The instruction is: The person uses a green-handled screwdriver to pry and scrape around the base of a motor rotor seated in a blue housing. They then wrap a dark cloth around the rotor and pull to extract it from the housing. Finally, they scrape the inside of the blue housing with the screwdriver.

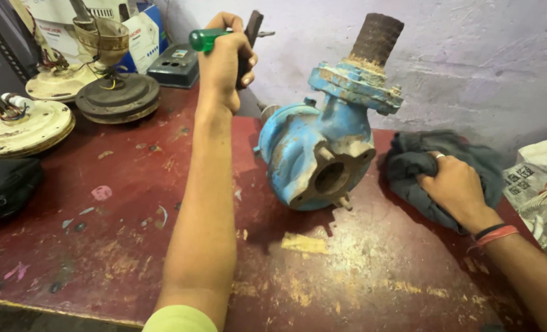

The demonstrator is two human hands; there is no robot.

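Scuffed red paint covers the workbench (119,246), where a blue pump housing (313,154) stands with its rusty pipe stub (376,38) upright. Raised left of it, the left hand (224,58) is clenched on a green-handled screwdriver (204,39) (with a dark tool alongside). The right hand (455,184), just right of the pump, presses closed on a dark rag (421,161). White-and-blue cartons (141,31) stand behind old fan motors (116,92); a printed white bag (541,178) lies far right.

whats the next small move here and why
Probably lift the cloth toward the blue pump. The right hand already grips the cloth beside the pump, whose flange and pipe look rusty and grimy, while the left hand holds the green-handled tools up and clear.
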